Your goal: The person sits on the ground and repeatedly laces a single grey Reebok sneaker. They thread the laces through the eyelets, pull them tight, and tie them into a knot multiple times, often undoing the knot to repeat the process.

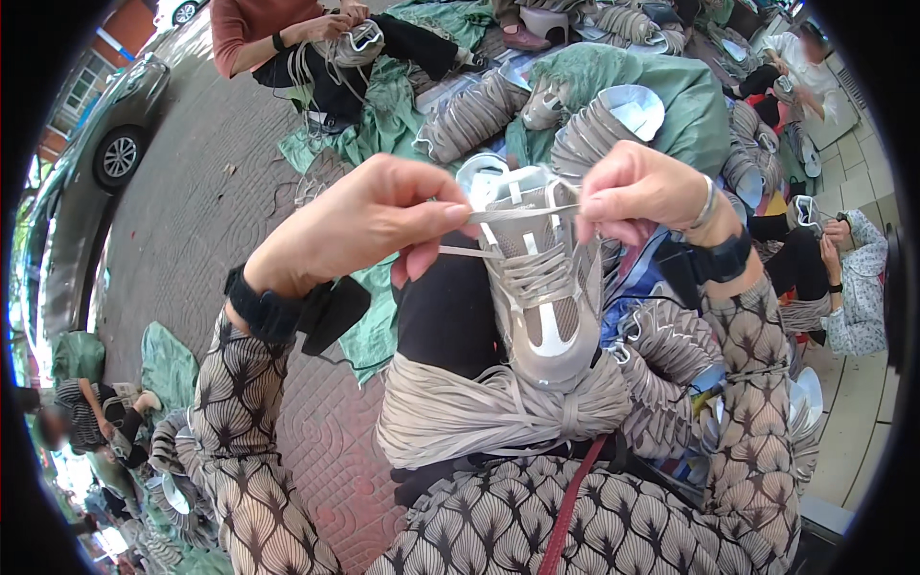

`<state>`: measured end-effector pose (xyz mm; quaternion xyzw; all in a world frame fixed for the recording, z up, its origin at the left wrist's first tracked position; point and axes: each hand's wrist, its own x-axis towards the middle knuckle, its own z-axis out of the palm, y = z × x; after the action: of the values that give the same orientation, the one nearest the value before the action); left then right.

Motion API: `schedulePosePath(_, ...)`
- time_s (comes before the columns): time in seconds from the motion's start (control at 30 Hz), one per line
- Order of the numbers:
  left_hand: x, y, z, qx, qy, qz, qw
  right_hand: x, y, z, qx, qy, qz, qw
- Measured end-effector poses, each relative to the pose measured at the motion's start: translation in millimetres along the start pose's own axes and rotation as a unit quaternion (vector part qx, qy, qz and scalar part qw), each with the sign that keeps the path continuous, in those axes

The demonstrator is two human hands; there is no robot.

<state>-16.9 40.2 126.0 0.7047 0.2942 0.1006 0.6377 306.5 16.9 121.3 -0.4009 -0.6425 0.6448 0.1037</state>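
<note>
Left hand (369, 216) pinches the flat pale grey shoelace (522, 213) between thumb and forefinger; right hand (637, 192) pinches the same lace on the other side, so it runs taut and level between the two fists. Both grips are closed on the lace; we cannot see the fingertip pads themselves, as they are tucked under. A second strand (465, 252) leaves the left hand lower down and goes into the eyelets.

The lace feeds the grey mesh sneaker upper with white trim (541, 287), which stands toe-down against our lap, tongue end up between the hands. We judge the upper light and floppy, with no stiff sole in sight, so it looks better held by the eyelet rows or pinned against the knee. The lace looks thin, soft and limp; it should hold best pinched close to the eyelet.

Under the toe lies a thick bundle of loose grey laces (479, 412), tied around the middle, across the patterned trousers (613, 517). Black wristbands sit on both wrists, plus a bracelet on the right.

Farther out, stacks of more grey uppers (594, 125) rest on green sacking (690, 96) over brick paving. Other people work at top and right, one holding an upper (359, 43). A parked car (115, 125) is cut off at the left rim.

We cannot make out the lace tips, the sneaker's underside, or how many eyelets are filled.
</note>
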Motion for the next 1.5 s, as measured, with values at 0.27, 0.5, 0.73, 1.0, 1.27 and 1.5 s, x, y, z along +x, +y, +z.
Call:
schedulePosePath(0.27,-38,-54,12,-0.109,0.083,-0.03,0.99,-6,9,30,-0.21,0.07,-0.081,0.972)
schedulePosePath(0.5,-37,-39,24,-0.046,0.064,0.01,0.997,76,0,79,0.107,-0.121,-0.048,0.986)
schedulePosePath(0.73,-66,-119,-11,0.007,0.096,0.127,0.987,40,-1,44,-0.074,-0.056,0.038,0.995)
schedulePosePath(1.0,-57,-197,-12,-0.064,0.283,-0.06,0.955,0,5,36,-0.094,0.049,0.104,0.989)
schedulePosePath(1.27,51,-65,85,-0.191,0.297,0.252,0.901,57,-38,73,-0.196,0.038,0.009,0.98)
schedulePosePath(1.5,48,-81,77,-0.074,0.175,0.102,0.976,28,-13,56,-0.183,0.071,0.051,0.979)
